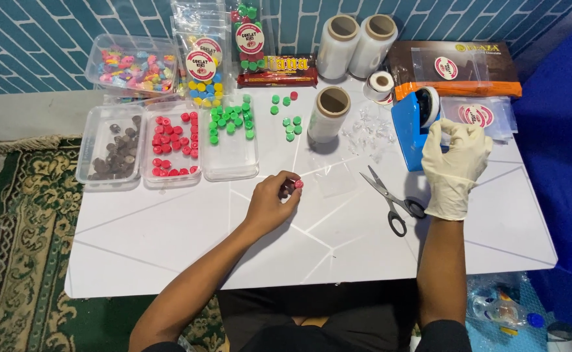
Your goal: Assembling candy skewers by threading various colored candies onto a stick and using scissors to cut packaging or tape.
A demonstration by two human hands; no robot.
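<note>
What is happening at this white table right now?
A person sits at the white table. The bare left hand pinches a small red round piece. The gloved right hand is raised beside the blue tape dispenser. Scissors lie open between the hands, and trays of coloured pieces stand behind.

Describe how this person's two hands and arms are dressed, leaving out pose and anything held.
The right hand wears a thin, cream-white disposable glove that ends just past the wrist, wrinkled at the cuff. The left hand is bare, with no glove. Both forearms are uncovered; dark short sleeves show only near the shoulders at the bottom edge. No watch, rings or bands are visible.
</note>
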